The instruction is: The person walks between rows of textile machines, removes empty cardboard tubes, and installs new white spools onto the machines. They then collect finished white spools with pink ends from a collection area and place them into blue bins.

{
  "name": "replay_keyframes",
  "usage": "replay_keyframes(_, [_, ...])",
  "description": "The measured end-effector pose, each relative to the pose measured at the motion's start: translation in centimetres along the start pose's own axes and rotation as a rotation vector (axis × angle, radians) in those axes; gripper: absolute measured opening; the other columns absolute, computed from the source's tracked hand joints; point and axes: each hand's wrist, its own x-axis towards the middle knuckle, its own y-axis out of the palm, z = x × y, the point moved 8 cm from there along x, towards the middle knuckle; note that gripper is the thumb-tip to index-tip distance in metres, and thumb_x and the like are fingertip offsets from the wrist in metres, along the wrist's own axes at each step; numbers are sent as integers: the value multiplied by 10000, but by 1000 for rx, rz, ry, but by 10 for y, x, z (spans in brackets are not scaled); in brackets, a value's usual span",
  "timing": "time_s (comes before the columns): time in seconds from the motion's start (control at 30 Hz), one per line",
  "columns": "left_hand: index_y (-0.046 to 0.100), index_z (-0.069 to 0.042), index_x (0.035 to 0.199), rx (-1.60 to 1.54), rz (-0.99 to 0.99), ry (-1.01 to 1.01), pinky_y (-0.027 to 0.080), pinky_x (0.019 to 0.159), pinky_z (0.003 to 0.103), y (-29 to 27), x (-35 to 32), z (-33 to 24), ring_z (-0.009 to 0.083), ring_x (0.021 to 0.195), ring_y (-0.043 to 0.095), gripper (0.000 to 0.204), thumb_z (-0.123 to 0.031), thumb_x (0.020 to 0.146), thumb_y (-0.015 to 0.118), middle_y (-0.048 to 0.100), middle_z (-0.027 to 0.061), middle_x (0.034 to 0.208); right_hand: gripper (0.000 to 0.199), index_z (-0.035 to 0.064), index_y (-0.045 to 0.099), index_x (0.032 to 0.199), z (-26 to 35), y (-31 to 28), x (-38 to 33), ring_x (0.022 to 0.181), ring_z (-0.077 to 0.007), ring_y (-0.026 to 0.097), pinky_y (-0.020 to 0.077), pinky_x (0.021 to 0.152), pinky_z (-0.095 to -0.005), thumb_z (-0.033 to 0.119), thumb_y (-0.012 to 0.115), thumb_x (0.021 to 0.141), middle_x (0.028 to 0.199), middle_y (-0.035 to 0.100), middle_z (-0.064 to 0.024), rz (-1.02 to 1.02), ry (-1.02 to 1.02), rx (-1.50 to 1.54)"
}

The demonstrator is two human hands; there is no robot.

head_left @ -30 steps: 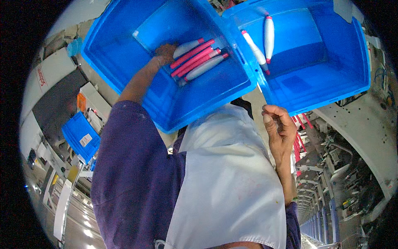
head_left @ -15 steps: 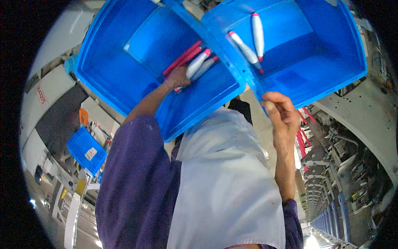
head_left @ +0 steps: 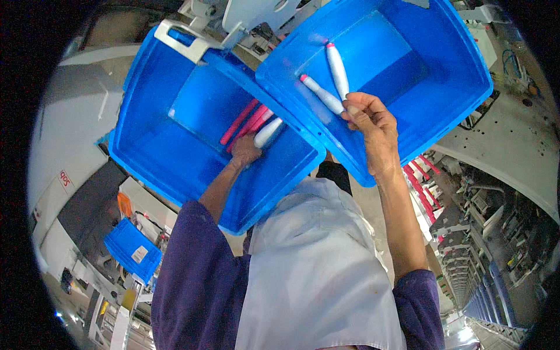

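Right hand (head_left: pixel 379 125) moved over blue bin (head_left: pixel 443 108), beside white spools (head_left: pixel 336 67)

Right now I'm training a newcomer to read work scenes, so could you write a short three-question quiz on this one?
1. How many white spools show in the right blue bin?
2. True or false: the left hand reaches into the left blue bin.
3. What colour are the slim tubes beside that hand? A) green B) pink C) yellow

Key: 1. Two. 2. True. 3. B.
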Motion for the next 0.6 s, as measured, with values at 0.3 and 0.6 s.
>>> replay_keyframes(0.3, [553,-55,1179,-432,338,0,495,821,382,20,17,25,298,930,627,759,-286,494,784,642,173,1029,188,40,607,1031,-13,4,-22,813,-120,581,438,683,-234,136,593,870,959,629,-58,-62,69,147])
replay_keyframes(0.6, [555,42,1125,-751,367,-328,482,810,344,-106,-146,-29,248,944,595,704,-172,511,826,616,151,1043,206,35,605,1037,20,-10,-47,818,-94,562,454,737,-228,124,626,852,936,624,-29,-11,-100,131])
